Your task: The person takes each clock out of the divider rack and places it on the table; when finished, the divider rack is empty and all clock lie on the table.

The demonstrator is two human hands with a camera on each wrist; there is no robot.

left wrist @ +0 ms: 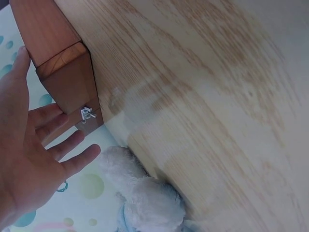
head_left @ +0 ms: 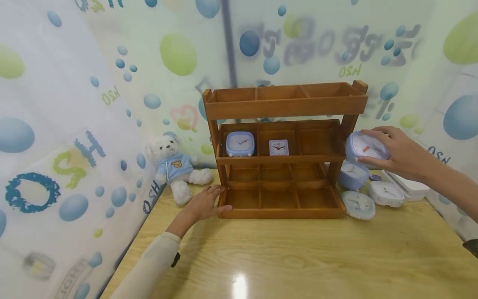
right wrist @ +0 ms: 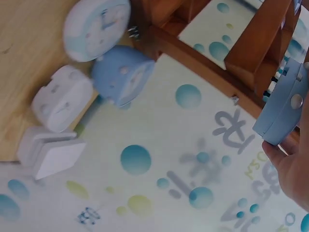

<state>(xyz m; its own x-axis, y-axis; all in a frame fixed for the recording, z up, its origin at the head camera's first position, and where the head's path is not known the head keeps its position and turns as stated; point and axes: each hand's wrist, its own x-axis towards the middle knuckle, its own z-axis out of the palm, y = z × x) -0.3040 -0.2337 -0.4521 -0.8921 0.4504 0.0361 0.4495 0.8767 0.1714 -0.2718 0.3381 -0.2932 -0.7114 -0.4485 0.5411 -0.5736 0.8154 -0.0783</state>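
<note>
A brown wooden shelf rack (head_left: 281,214) with divided tiers stands on the table. My left hand (head_left: 203,203) rests its spread fingers at the rack's lower left side; in the left wrist view those fingers (left wrist: 79,162) are straight. Up at the rack's right side, my right hand (head_left: 403,153) grips a blue alarm clock (head_left: 356,146), its face tilted upward and an orange hand showing. The right wrist view gives the back and edge of this clock (right wrist: 282,108). On the middle tier sit a blue-rimmed clock (head_left: 240,144) at left and a small square clock (head_left: 279,148) in the centre compartment.
Right of the rack, the table (head_left: 298,257) bears another blue clock (head_left: 352,176), a round pale clock (head_left: 358,205), a white clock (head_left: 386,194) and white boxes (head_left: 414,189). A white teddy bear (head_left: 177,166) sits to the left. Patterned curtains (head_left: 149,33) hang behind.
</note>
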